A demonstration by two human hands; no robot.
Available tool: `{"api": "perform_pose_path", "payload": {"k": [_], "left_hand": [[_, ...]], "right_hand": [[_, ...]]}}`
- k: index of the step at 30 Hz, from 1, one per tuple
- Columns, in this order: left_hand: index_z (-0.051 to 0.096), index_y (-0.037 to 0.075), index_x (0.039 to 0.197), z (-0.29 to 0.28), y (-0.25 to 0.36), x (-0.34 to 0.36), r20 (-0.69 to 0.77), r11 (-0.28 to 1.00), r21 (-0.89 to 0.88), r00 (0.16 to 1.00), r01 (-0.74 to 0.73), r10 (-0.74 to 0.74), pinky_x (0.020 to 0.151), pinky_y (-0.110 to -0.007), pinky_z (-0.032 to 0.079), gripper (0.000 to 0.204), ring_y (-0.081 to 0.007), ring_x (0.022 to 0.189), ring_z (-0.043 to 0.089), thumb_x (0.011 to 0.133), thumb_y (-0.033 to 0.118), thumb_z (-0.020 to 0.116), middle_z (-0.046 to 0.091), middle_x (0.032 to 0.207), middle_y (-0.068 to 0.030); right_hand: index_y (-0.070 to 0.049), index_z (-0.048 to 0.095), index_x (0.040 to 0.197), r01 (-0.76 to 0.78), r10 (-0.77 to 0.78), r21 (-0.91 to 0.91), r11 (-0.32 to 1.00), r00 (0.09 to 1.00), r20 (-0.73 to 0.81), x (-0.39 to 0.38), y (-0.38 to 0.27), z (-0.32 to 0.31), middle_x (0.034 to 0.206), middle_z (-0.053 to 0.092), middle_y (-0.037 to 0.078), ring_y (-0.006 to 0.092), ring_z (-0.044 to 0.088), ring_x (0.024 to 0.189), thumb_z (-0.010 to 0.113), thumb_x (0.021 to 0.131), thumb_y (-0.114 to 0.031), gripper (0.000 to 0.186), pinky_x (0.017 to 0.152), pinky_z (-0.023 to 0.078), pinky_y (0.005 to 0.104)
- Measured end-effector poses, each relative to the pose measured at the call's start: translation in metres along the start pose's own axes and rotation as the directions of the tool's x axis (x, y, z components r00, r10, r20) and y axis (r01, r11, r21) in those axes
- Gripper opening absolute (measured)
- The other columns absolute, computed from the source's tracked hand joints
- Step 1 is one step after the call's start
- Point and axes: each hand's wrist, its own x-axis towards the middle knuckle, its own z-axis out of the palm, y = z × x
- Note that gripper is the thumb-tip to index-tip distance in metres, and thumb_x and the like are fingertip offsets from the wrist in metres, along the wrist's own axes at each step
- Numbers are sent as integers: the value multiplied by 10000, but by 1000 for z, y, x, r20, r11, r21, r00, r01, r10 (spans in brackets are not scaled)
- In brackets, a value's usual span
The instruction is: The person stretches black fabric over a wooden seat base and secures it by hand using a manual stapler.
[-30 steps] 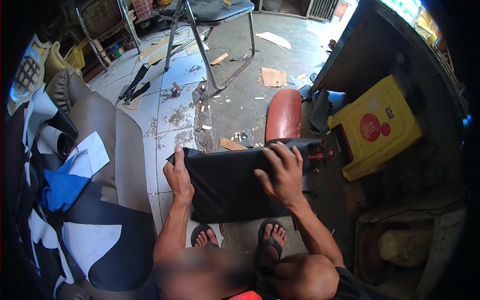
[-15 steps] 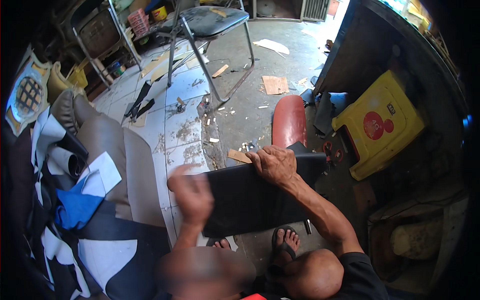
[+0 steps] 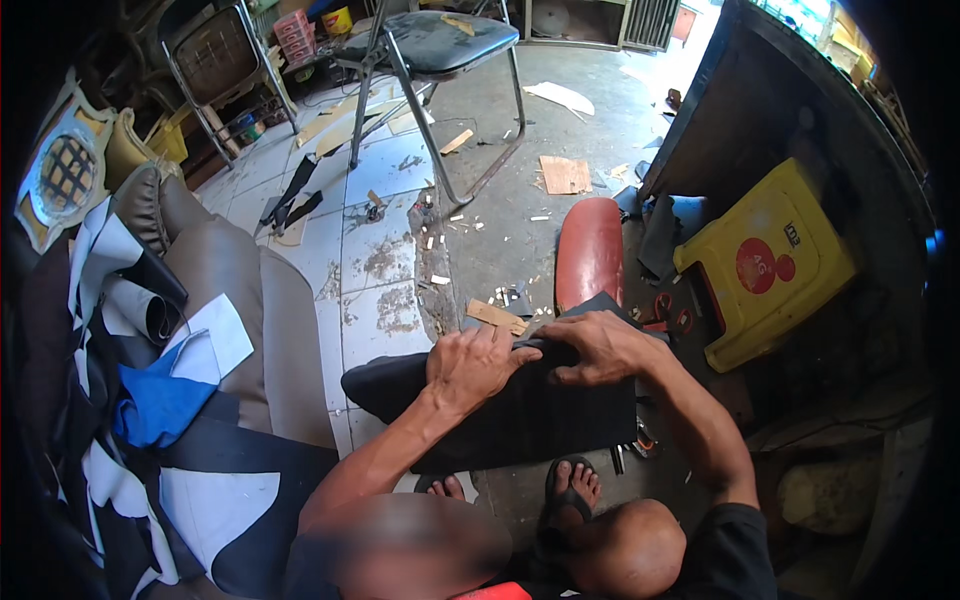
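Note:
A wide piece of black sheet material, like upholstery vinyl, hangs in front of my knees above my sandalled feet. My left hand is closed over its top edge near the middle, the thumb pointing right. Just to the right, my right hand grips the same edge with fingers over the top and thumb on the near side. Between the two hands the edge looks folded. Beyond the sheet lies a red, curved, smooth panel. Red-handled scissors rest on the floor near my right hand.
A yellow plastic stool lies tipped at the right, beside a dark cabinet. Brown cushions, a blue cloth and vinyl scraps are heaped at the left. Ahead stands a folding chair, with wood scraps on the floor.
My left hand has come from the sheet's left end to its middle and closed on the edge. My right hand has slid rightward. The sheet's left end now curves over.

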Motion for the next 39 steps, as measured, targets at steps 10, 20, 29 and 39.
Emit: {"api": "perform_pose_path", "payload": {"k": [10,20,29,39], "left_hand": [[628,17,819,-83,11,-2,378,988,-124,917,-87,128,634,-511,550,490,-410,758,717,898,480,770,700,782,-180],[684,-14,1146,19,68,-55,286,993,11,951,116,-114,710,-436,600,553,-354,801,728,989,515,653,701,958,-159],[306,15,1617,185,-38,-54,405,787,107,696,608,-593,1228,-671,216,1122,-463,1564,220,854,744,686,307,1642,-274],[619,39,1335,198,-46,-18,307,804,50,757,592,-577,1150,-587,319,909,-427,1398,396,718,665,851,464,1444,-230]], "right_hand": [[-55,714,1090,-27,80,-244,969,974,212,0,-46,-27,919,737,206,409,729,917,745,900,-344,347,847,567,515],[-212,715,1299,214,-404,-593,776,891,-207,-47,59,81,1356,703,-11,195,615,1332,684,879,-164,424,1210,359,563],[-295,651,1418,-142,2,-412,900,947,-322,-106,129,212,1520,597,-67,187,462,1498,547,964,-155,486,1267,265,535],[-297,587,1483,-346,260,-390,853,931,-256,-126,121,229,1618,496,-11,250,365,1561,564,987,-172,513,1290,234,547]]}}
